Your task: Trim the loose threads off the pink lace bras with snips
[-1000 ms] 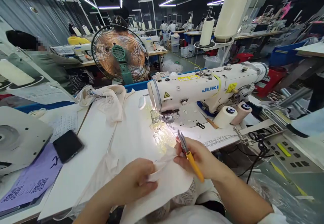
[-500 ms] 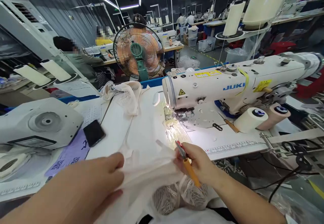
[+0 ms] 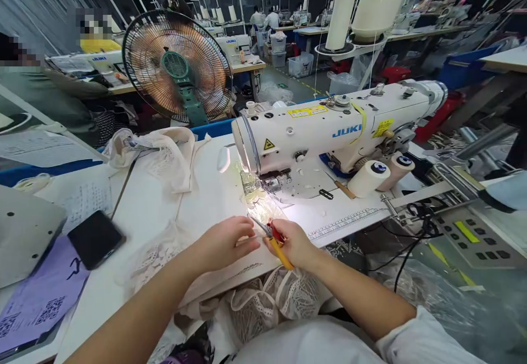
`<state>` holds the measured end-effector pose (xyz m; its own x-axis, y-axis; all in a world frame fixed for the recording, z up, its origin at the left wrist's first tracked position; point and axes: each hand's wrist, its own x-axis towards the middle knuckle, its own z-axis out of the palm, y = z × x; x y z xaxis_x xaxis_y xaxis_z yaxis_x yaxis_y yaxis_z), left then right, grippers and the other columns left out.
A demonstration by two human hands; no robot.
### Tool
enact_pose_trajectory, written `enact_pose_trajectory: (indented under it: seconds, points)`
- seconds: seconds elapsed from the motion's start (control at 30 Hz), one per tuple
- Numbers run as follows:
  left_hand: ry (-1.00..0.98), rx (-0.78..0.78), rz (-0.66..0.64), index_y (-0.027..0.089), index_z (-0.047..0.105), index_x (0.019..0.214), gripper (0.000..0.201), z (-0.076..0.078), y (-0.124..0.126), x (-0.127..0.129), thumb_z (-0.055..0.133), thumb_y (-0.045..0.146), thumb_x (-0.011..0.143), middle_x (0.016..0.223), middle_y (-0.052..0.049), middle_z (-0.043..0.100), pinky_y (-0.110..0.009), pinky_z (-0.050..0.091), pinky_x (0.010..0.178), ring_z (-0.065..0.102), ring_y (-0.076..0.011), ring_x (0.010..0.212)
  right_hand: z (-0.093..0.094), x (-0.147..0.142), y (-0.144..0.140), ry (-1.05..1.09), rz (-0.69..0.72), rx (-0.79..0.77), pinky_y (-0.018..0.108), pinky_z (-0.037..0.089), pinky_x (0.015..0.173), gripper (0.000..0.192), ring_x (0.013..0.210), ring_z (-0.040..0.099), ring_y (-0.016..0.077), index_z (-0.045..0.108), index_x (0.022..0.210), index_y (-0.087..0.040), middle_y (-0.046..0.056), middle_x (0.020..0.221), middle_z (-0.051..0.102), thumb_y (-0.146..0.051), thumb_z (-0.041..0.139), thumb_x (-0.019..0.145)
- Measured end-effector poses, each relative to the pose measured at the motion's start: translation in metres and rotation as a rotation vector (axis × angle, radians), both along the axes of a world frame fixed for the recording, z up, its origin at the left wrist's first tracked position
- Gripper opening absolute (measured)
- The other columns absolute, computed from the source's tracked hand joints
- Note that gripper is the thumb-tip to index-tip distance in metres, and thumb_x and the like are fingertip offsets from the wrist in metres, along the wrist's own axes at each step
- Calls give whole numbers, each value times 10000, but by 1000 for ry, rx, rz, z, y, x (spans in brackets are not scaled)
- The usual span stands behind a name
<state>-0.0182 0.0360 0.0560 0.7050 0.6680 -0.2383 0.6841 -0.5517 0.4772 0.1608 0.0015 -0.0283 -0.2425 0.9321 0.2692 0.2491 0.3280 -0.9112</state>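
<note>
My right hand (image 3: 294,243) is closed round small scissors (image 3: 282,254) with yellow and red handles. Their metal blades point up and left, toward the lit needle area. My left hand (image 3: 224,240) hovers just left of the blade tips, thumb and fingers apart; a pale patch shows between them, and I cannot tell whether it is fabric or tabletop. Beige lace fabric (image 3: 158,251) lies on the table beside my left forearm. Lower down, a beige lace piece with gathered cups (image 3: 253,312) hangs at the table's front edge and over my lap.
A white sewing machine (image 3: 304,139) stands ahead, with thread cones (image 3: 368,177), a razor blade (image 3: 326,194) and a wooden-handled tool (image 3: 345,189) by its base. More lace (image 3: 175,158) lies behind left. A black phone (image 3: 96,239) rests at left; a fan (image 3: 177,67) stands beyond.
My left hand has moved right and forward, close to the scissors, and away from the pale fabric stretched between my hands. My right hand still holds the scissors. The camera view has turned right.
</note>
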Motion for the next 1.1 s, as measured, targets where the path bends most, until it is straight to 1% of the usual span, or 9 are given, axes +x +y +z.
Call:
enact_pose_trajectory:
  seconds: [0.13,0.27,0.43,0.53,0.63,0.77,0.93,1.03,1.1]
  points:
    - [-165,-65,20,210,648,754,241,-13,3,6,439,281,851,797,-25,600,-234,507,630,605,-152,700,-1,0,2,-28,-30,-8,231,332,502,247,557,416,120,289,590,-226,-34,608,443,-218,522,673]
    - [-448,30,253,213,578,614,209,-26,3,0,533,301,799,770,-22,558,-205,497,599,573,-144,689,-2,-1,8,-20,-83,-64,234,378,522,284,550,451,120,334,615,-224,-46,601,461,-294,599,689]
    - [-629,110,469,206,579,552,175,-25,-11,-2,575,251,721,721,-38,593,-217,474,532,581,-157,659,5,-3,1,24,-79,-106,248,374,506,253,539,445,130,407,691,-212,-30,622,471,-378,591,745]
    - [-673,112,562,205,585,559,163,-27,-14,-4,579,259,712,688,-31,607,-245,495,592,593,-164,668,4,2,-3,-2,-82,-142,245,349,500,231,550,413,128,395,658,-211,-26,619,439,-353,552,752]
    - [-724,90,659,207,601,652,90,-35,-16,-7,593,277,708,723,-18,627,-241,508,603,600,-150,667,4,4,-5,-6,-101,-184,251,344,515,208,567,407,132,384,643,-212,-17,627,449,-338,515,743]
    - [-802,51,767,215,536,739,123,-43,-20,-9,624,287,694,723,12,610,-221,517,634,604,-121,659,7,1,-9,43,-141,-218,283,373,549,242,596,445,153,401,637,-211,8,652,490,-398,523,729]
    - [-861,32,847,224,486,830,218,-41,-27,-5,630,309,691,701,34,581,-213,515,638,599,-116,676,4,-4,-13,213,-243,-249,274,401,527,238,587,468,148,530,760,-192,3,677,505,-414,596,705]
    - [-861,5,863,205,541,925,264,-38,-29,-4,618,314,697,720,17,595,-237,509,639,596,-132,687,1,-4,-14,191,-227,-251,264,399,521,176,580,469,141,554,784,-192,-2,667,521,-355,596,733]
    - [-846,-25,844,191,601,857,195,-37,-29,-4,605,312,704,727,-5,616,-252,496,642,589,-146,692,1,-4,-16,167,-199,-224,263,401,530,112,583,471,138,542,752,-194,-6,656,521,-301,576,755]
